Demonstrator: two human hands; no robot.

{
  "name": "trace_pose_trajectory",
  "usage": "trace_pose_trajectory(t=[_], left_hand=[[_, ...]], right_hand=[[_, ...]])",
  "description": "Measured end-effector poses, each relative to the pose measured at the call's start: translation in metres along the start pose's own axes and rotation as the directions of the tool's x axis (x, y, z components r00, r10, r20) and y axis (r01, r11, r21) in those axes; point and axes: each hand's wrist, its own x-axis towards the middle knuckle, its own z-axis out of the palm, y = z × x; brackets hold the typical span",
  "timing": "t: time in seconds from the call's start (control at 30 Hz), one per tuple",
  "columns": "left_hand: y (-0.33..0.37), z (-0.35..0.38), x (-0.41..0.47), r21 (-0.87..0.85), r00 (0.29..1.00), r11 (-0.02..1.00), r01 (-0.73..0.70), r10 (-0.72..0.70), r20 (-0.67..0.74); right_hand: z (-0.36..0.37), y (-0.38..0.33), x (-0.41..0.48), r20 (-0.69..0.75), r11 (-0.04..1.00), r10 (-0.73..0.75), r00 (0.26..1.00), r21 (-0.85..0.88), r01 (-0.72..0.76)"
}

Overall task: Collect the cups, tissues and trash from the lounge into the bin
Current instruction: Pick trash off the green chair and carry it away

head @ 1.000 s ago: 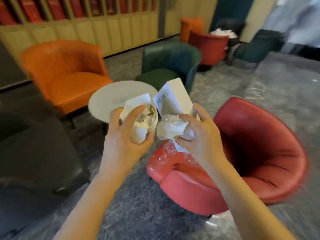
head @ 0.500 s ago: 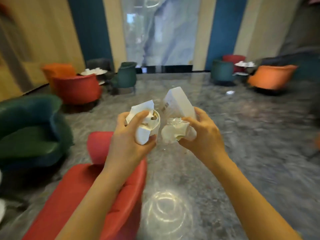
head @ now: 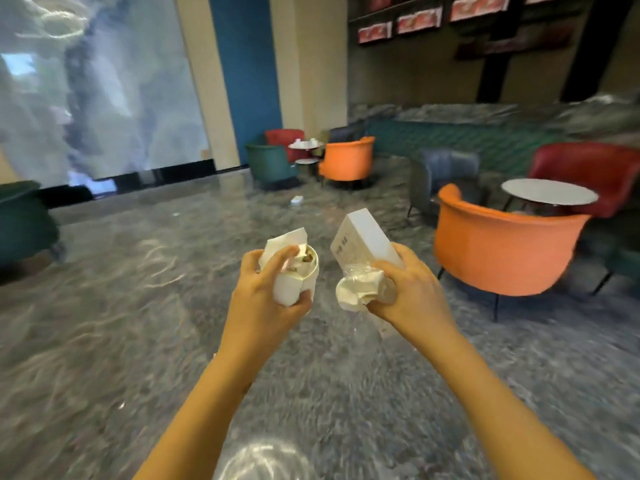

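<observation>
Grey marbled floor (head: 138, 306) fills most of the frame, glossy at bottom centre. At right, an orange chair (head: 502, 251) stands beside a round desk (head: 549, 192). Mid-frame, the left hand (head: 263, 296) curls its fingers round a cup (head: 308, 277) stuffed with tissue (head: 284, 242). The right hand (head: 412, 292) grips a white box (head: 362, 239) and a crumpled wad (head: 356, 291). A white scrap (head: 296, 199) lies on the floor, upper centre.
</observation>
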Motion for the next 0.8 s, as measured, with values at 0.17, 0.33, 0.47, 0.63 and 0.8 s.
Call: trace_pose_trajectory(t=[0.17, 0.33, 0.47, 0.63, 0.8], left_hand=[[-0.028, 0.111, 0.133, -0.109, 0.992, 0.99, -0.089, 0.098, 0.077], [-0.042, 0.212, 0.263, -0.184, 0.98, 0.976, -0.114, 0.141, 0.143], [-0.056, 0.293, 0.358, -0.216, 0.976, 0.969, -0.118, 0.153, 0.156], [-0.079, 0.399, 0.466, -0.241, 0.975, 0.962, -0.127, 0.166, 0.147], [-0.107, 0.499, 0.588, -0.219, 0.98, 0.969, -0.115, 0.147, 0.135]], right_hand=[[0.019, 0.093, 0.112, -0.066, 0.994, 0.094, 0.993, -0.057, -0.098], [0.028, 0.181, 0.224, -0.111, 0.979, 0.152, 0.982, -0.117, -0.164], [0.046, 0.256, 0.307, -0.14, 0.963, 0.186, 0.972, -0.172, -0.209], [0.081, 0.354, 0.417, -0.147, 0.952, 0.202, 0.968, -0.203, -0.229], [0.11, 0.45, 0.546, -0.114, 0.958, 0.158, 0.981, -0.221, -0.181]])
